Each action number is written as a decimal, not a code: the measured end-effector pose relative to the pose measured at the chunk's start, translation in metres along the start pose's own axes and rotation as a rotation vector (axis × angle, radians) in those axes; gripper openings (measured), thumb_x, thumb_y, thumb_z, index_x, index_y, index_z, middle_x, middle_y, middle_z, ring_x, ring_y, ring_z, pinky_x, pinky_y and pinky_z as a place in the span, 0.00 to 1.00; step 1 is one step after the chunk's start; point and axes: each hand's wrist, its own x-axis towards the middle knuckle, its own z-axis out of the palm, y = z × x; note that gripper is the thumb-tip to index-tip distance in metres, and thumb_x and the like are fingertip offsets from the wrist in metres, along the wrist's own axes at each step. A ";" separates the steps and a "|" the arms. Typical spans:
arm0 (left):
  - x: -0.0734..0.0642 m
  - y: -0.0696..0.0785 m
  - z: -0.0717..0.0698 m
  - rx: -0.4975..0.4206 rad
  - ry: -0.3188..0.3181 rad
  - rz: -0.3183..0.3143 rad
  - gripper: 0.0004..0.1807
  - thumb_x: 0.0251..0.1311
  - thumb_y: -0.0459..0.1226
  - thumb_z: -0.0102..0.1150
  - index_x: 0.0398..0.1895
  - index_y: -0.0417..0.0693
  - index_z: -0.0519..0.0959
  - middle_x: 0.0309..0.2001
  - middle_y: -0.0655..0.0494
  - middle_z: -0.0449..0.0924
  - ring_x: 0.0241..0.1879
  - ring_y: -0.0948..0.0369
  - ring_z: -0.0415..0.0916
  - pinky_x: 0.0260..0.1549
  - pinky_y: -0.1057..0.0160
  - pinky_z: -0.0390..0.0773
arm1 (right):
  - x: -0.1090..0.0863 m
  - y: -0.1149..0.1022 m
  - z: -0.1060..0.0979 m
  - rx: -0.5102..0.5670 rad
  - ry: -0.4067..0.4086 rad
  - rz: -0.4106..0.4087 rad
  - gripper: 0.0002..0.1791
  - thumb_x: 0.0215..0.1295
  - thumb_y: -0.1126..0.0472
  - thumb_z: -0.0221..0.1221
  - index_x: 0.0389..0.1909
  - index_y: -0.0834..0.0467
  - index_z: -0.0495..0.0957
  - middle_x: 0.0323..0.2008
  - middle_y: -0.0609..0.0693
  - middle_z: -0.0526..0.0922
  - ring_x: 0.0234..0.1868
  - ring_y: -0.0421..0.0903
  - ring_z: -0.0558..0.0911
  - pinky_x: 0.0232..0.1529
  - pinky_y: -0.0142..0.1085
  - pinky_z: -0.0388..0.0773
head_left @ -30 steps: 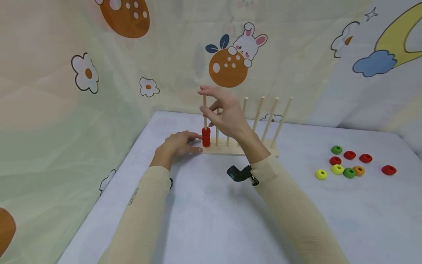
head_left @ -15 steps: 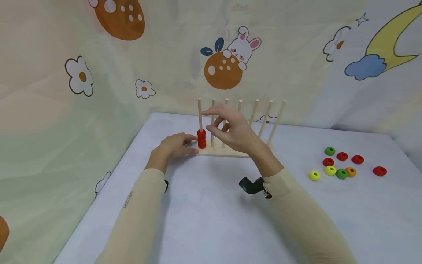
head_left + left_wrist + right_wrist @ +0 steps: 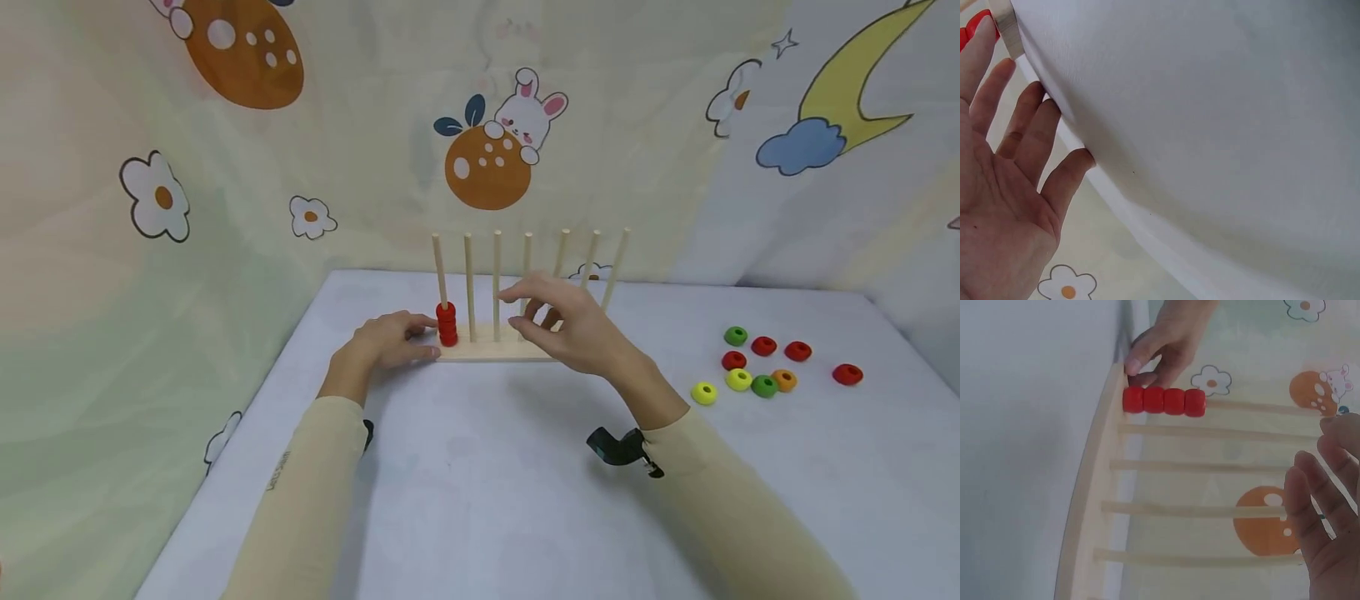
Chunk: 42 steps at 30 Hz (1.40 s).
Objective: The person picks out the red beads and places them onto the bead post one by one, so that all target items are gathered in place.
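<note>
A wooden peg rack (image 3: 495, 350) with several upright pegs stands toward the back of the table. Its leftmost peg carries a short stack of red beads (image 3: 447, 325), pushed down against the base; the stack lies sideways in the right wrist view (image 3: 1164, 401). At the rack's left end my left hand (image 3: 384, 340) holds the base, thumb at the front corner and index finger behind, close beside the beads. My right hand (image 3: 573, 332) is in the air in front of the middle and right pegs, fingers loosely curved with nothing between them.
Loose beads lie on the white table (image 3: 480, 483) to the right: several red ones (image 3: 847, 374), two green (image 3: 765, 386), two yellow (image 3: 704, 393) and an orange one (image 3: 784, 380). Behind the rack hangs a printed cloth (image 3: 375, 150).
My right hand has come down from the top of the leftmost peg and moved right, away from it. The left hand stays at the rack's end. The head view has shifted slightly.
</note>
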 end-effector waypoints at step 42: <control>0.002 0.001 0.001 0.017 -0.005 -0.016 0.37 0.63 0.58 0.65 0.75 0.68 0.69 0.71 0.51 0.72 0.72 0.47 0.64 0.67 0.31 0.62 | -0.099 0.025 -0.073 -0.309 -0.001 0.213 0.22 0.59 0.73 0.70 0.54 0.55 0.83 0.45 0.48 0.86 0.38 0.39 0.82 0.35 0.27 0.82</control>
